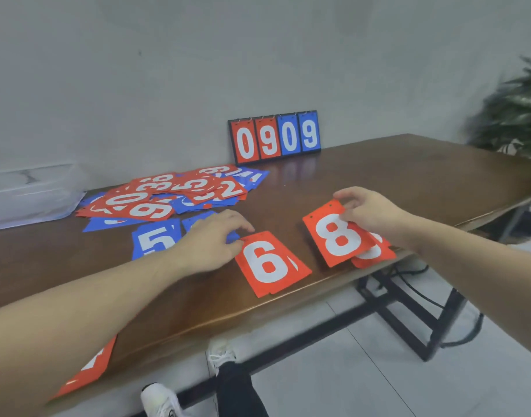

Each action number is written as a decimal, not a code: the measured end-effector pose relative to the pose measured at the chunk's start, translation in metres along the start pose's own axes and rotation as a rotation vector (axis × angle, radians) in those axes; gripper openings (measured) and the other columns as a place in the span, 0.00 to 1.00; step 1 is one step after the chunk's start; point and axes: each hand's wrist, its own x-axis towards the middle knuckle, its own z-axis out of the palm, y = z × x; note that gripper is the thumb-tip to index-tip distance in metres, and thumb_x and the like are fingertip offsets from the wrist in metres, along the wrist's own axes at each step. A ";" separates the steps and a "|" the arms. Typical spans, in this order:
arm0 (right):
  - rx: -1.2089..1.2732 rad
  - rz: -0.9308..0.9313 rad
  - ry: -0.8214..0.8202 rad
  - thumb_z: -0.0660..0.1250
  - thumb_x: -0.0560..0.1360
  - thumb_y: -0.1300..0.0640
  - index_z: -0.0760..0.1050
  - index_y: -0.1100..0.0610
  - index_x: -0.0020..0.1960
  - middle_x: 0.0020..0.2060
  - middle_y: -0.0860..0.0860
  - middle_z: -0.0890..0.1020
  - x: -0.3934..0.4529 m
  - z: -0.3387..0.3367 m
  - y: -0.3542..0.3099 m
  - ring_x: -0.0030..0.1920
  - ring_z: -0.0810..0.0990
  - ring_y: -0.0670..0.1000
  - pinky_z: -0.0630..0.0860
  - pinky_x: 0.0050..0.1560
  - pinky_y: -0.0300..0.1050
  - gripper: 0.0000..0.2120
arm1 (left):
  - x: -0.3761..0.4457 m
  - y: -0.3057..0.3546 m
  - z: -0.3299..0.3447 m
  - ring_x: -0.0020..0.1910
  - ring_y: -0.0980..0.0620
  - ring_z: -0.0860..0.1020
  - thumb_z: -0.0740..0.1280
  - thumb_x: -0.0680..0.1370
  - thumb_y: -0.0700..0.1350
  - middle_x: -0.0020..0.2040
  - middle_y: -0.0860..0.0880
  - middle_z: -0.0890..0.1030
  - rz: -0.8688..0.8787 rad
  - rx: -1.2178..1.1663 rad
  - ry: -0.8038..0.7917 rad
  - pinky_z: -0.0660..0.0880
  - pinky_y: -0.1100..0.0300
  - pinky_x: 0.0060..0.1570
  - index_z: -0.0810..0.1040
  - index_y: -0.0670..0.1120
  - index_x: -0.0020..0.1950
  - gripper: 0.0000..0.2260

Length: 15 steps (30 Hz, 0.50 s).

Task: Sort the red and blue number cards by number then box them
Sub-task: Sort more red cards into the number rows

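Observation:
A loose heap of red and blue number cards (167,194) lies at the back left of the brown table (408,182). My left hand (210,245) touches the top left corner of a red 6 card (270,263) near the front edge, fingers bent. My right hand (366,212) pinches the top edge of a red 8 card (336,236), which lies over another red card (375,254) at the table's edge. A blue 5 card (152,239) lies left of my left hand. Part of one more red card (89,368) shows under my left forearm.
A flip scoreboard (274,136) reading 0909 stands against the wall at the back. A clear plastic box (29,194) sits at the far left. A green plant (517,106) is at the right. My shoes and the table's black frame (408,314) show below.

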 end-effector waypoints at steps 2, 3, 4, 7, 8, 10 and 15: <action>-0.022 -0.023 0.024 0.66 0.77 0.66 0.75 0.49 0.66 0.48 0.48 0.82 0.001 -0.004 0.008 0.45 0.81 0.47 0.75 0.41 0.40 0.20 | 0.008 0.008 0.006 0.60 0.59 0.73 0.67 0.80 0.46 0.59 0.61 0.74 0.018 0.001 -0.031 0.75 0.51 0.63 0.77 0.57 0.62 0.12; -0.049 -0.037 0.039 0.66 0.78 0.65 0.75 0.49 0.65 0.48 0.48 0.82 0.002 -0.005 0.012 0.43 0.80 0.46 0.73 0.39 0.38 0.20 | 0.011 0.013 0.010 0.60 0.58 0.74 0.67 0.80 0.46 0.59 0.62 0.74 0.028 0.008 -0.041 0.75 0.50 0.62 0.77 0.58 0.62 0.12; -0.088 -0.050 0.054 0.66 0.78 0.64 0.75 0.49 0.65 0.49 0.48 0.82 0.003 -0.006 0.016 0.41 0.80 0.45 0.71 0.37 0.37 0.19 | 0.014 0.017 0.013 0.61 0.57 0.74 0.67 0.80 0.46 0.59 0.62 0.74 0.038 0.014 -0.046 0.75 0.48 0.62 0.77 0.58 0.62 0.12; -0.229 -0.070 0.083 0.67 0.77 0.61 0.74 0.48 0.66 0.52 0.48 0.80 0.005 -0.004 0.031 0.39 0.76 0.41 0.67 0.33 0.36 0.19 | 0.021 0.029 0.022 0.62 0.56 0.74 0.66 0.80 0.46 0.63 0.59 0.75 0.046 0.039 -0.077 0.75 0.48 0.62 0.76 0.58 0.63 0.13; -0.283 -0.083 0.081 0.68 0.77 0.60 0.73 0.48 0.67 0.52 0.47 0.79 0.004 -0.002 0.035 0.40 0.76 0.42 0.67 0.33 0.37 0.19 | 0.022 0.033 0.024 0.63 0.56 0.74 0.66 0.80 0.46 0.64 0.59 0.75 0.052 0.053 -0.090 0.74 0.48 0.62 0.76 0.58 0.64 0.13; -0.389 -0.125 0.085 0.69 0.77 0.57 0.74 0.47 0.66 0.54 0.47 0.79 0.003 0.003 0.041 0.45 0.78 0.46 0.70 0.37 0.39 0.18 | 0.023 0.037 0.028 0.63 0.56 0.74 0.66 0.80 0.45 0.65 0.59 0.75 0.070 0.080 -0.117 0.74 0.48 0.63 0.77 0.57 0.65 0.14; -0.445 -0.195 0.132 0.69 0.75 0.57 0.75 0.45 0.67 0.60 0.49 0.76 0.009 0.016 0.040 0.60 0.73 0.54 0.71 0.55 0.45 0.21 | 0.020 0.037 0.031 0.59 0.61 0.74 0.64 0.82 0.45 0.62 0.61 0.74 0.086 0.061 -0.164 0.72 0.73 0.53 0.76 0.56 0.66 0.13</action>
